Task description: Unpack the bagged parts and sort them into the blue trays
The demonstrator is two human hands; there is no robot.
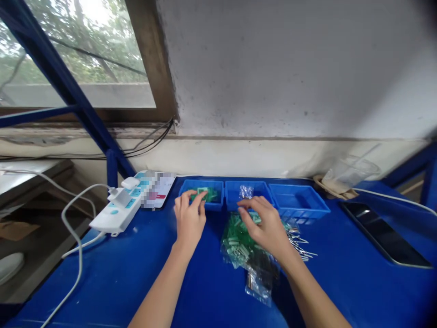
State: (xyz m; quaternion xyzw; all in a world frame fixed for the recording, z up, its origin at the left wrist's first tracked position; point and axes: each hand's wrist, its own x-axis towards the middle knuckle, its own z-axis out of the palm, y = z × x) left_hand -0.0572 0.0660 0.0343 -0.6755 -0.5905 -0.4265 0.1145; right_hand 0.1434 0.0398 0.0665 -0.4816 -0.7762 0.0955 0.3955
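At ten o'clock on the tabletop (136, 269) lies one power strip (114, 221) with two plugs (120, 197). Three blue bins (185, 185) line up around twelve: the left hand (189, 218), fingers parted, reaches green pieces (213, 195) in the first; the right hand (266, 225), fingers nearly together, grip impossible to tell, nears the second, holding one clear packet (246, 192). One phone (385, 232), two o'clock
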